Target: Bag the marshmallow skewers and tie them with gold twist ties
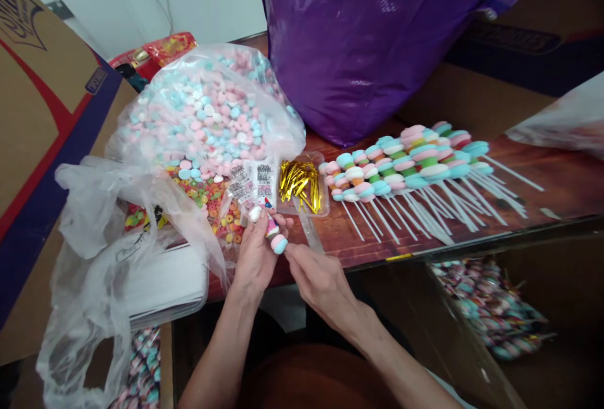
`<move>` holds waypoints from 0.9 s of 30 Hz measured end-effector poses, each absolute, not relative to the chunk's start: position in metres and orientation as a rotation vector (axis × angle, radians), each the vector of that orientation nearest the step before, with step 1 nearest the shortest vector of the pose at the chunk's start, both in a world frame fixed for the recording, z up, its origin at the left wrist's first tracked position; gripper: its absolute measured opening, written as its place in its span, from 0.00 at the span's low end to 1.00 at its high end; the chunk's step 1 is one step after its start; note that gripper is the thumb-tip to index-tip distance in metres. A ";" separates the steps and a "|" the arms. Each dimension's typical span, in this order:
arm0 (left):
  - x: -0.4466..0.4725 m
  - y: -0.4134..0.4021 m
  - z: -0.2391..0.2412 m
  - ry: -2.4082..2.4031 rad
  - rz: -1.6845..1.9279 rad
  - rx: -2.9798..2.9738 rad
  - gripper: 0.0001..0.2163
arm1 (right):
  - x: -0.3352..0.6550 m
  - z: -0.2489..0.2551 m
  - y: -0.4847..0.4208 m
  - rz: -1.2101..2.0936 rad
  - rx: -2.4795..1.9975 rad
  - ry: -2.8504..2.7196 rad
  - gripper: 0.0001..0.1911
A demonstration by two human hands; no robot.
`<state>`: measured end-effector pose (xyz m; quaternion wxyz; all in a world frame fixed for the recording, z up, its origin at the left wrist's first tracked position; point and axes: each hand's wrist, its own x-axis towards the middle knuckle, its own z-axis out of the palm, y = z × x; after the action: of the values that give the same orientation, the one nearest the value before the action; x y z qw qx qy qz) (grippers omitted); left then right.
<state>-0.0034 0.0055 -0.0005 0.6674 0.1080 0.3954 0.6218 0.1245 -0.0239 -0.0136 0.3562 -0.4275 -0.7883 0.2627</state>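
Tabletop (pixel 561 182), gold strips (pixel 300 181) in tray (pixel 323 185), left hand (pixel 257 252), right hand (pixel 326 280) tight on marshmallow skewer (pixel 279 243).

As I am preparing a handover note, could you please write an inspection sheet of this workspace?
Surface: wood-grain table, crowded with supplies.
Job's things: candy stack, pink, white and blue; clear bag of pastel candies; ring candies; gold strips; candy sticks laid in rows.
Clutter: crumpled plastic bag at the left.
Hands: left hand holds the candy stack; right hand at its lower end, grip unclear.
Cables: white cable at a wall socket.
Surroundings: purple bag at the back; cardboard box at the left.
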 end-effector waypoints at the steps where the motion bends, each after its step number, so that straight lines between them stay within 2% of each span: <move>1: -0.003 0.005 -0.001 0.884 1.421 0.239 0.11 | 0.124 -0.014 -0.023 0.662 -1.096 -2.051 0.16; 6: -0.004 0.004 -0.003 0.854 1.496 0.211 0.12 | 0.123 -0.014 -0.022 0.821 -1.207 -1.797 0.09; 10: -0.003 0.003 -0.003 0.844 1.492 0.216 0.13 | 0.122 -0.011 -0.022 0.991 -1.136 -1.788 0.21; 15: -0.002 0.003 -0.001 0.815 1.477 0.230 0.13 | 0.122 -0.008 -0.021 1.098 -1.091 -1.770 0.23; 27: -0.004 0.001 0.003 0.897 1.431 0.196 0.11 | 0.122 -0.018 -0.024 0.842 -1.024 -2.087 0.28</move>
<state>-0.0043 0.0012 0.0028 0.6600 0.0866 0.3964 0.6323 0.1217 -0.0236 -0.0182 0.3283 -0.3911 -0.7973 0.3218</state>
